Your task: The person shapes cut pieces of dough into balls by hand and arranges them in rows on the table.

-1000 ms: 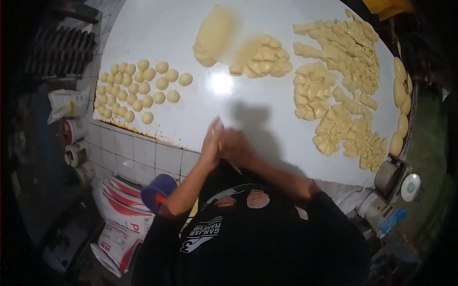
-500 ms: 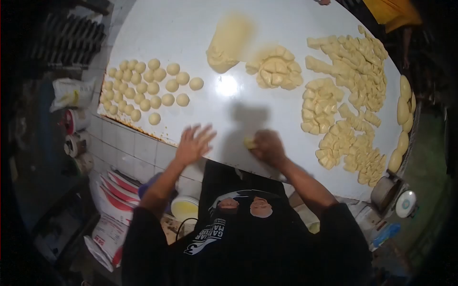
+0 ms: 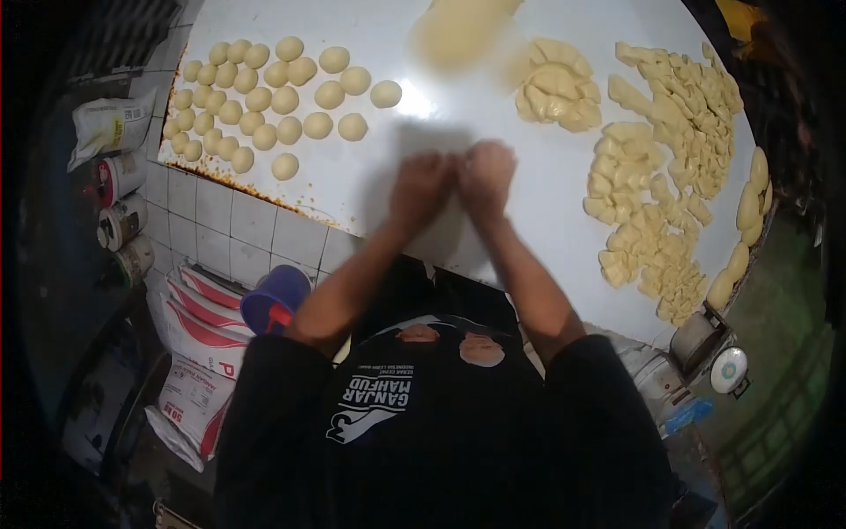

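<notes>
My left hand (image 3: 423,187) and my right hand (image 3: 486,176) meet above the near part of the white table (image 3: 529,229). Both have curled, closed fingers, slightly blurred. Half a second earlier a small piece of yellow dough showed in the right hand; now the fingers hide it. Rows of round dough balls (image 3: 285,100) sit to the left. Beyond my hands lies a large, blurred lump of dough (image 3: 467,31). A heap of cut dough (image 3: 557,84) is to the right of it, with more dough pieces (image 3: 624,172) and strips (image 3: 692,110) farther right.
Long smooth dough rolls (image 3: 748,207) line the right edge. A metal pot (image 3: 694,335) stands below that corner. Down on the left are a purple bucket (image 3: 275,295), stacked sacks (image 3: 198,388) and several tubs (image 3: 123,220). Yellow cloth (image 3: 738,19) shows at the upper right.
My left hand has moved right and closed from spread fingers. It now meets the right hand, which has moved farther over the table. The view has shifted too.
</notes>
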A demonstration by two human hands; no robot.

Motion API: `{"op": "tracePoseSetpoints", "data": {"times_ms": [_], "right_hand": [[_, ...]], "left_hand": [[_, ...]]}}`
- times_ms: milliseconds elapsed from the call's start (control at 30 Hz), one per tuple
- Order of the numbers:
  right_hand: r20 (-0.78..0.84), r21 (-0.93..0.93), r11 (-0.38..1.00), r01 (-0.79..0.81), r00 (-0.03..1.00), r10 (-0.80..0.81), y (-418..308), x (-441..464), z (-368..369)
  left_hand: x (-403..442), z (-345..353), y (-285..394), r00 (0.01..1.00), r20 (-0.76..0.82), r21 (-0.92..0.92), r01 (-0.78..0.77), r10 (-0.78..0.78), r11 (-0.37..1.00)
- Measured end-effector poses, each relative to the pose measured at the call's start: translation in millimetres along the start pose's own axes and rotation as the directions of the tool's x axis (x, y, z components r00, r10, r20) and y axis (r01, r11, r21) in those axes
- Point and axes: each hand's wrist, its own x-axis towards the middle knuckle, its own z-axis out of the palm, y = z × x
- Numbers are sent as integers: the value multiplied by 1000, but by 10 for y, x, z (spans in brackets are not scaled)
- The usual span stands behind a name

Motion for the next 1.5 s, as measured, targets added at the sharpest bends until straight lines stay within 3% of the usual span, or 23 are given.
{"op": "tracePoseSetpoints", "data": {"times_ms": [67,133,167,200,233,267,333,367,400,467,500,533,600,700,800,867,1033,1100,1200,1300,1333,1400,1500], "right_hand": [[30,-34,995,95,995,-94,122,-359,-189],[641,189,981,43,751,-156,514,-372,-493],[699,-44,994,103,714,-43,419,-68,-633],[484,-73,964,254,854,-188,576,-32,-484],[290,20,983,184,940,-182,472,112,-379],[65,117,981,155,984,-163,268,320,-288],[-48,-320,917,240,962,-268,192,-140,114],[44,-53,943,328,944,-326,334,-359,70],[27,-49,940,337,941,-336,487,-279,-170],[529,306,932,196,779,-337,755,-20,-619],[170,156,908,389,895,-412,744,79,-442],[335,1,955,297,900,-280,611,334,-428],[39,46,979,200,979,-202,256,333,-336],[338,263,903,340,844,-416,678,-189,-418],[430,-130,930,344,865,-259,816,106,-544],[-36,179,938,296,955,-294,451,292,-573],[158,173,926,336,918,-363,716,-448,-737],[238,102,940,327,909,-342,674,-358,-817],[484,224,974,-26,870,-88,-647,579,-949],[221,577,807,125,927,-302,-1652,763,-334],[134,438,813,383,867,-480,-1850,813,-35],[45,358,781,511,826,-562,-1996,809,247],[123,428,863,267,929,-348,-1748,376,1]], "left_hand": [[-429,-62,9,998,-57,-47,18,-21,999],[-687,-261,-460,966,89,-197,-222,243,955],[-244,-444,-452,871,490,-1,-31,27,1000],[182,-567,-438,586,774,243,73,-239,967],[99,-360,-436,995,89,90,-53,45,994],[231,-140,-260,994,-96,-2,45,-45,999],[-174,235,107,987,-34,-46,158,-159,986],[-313,-40,218,999,9,-132,35,-34,991],[-357,-158,38,1000,-2,-116,28,-28,993],[-505,-272,-343,990,-56,-135,-133,126,982],[-419,-267,-442,999,-1,31,-33,33,999],[-134,-244,-332,997,-44,107,71,-66,992],[133,-75,84,947,-180,-7,268,-265,963],[-430,-19,138,989,-118,-145,70,-88,987],[-299,-321,-176,984,-156,-57,82,-90,995],[-175,-44,-279,946,-249,46,224,-206,974],[-717,-176,-62,976,-215,-99,-56,33,993],[-657,-431,-193,986,-162,-40,25,-32,999],[-685,-436,-230,975,-165,28,153,-147,988],[-912,-569,-213,982,-168,-91,74,-89,993],[-1004,-673,-332,987,-123,-174,80,-102,981],[-1230,-920,-627,994,-25,-327,88,-102,941],[-1369,-1350,-1089,931,-282,-39,232,-234,972]]}}
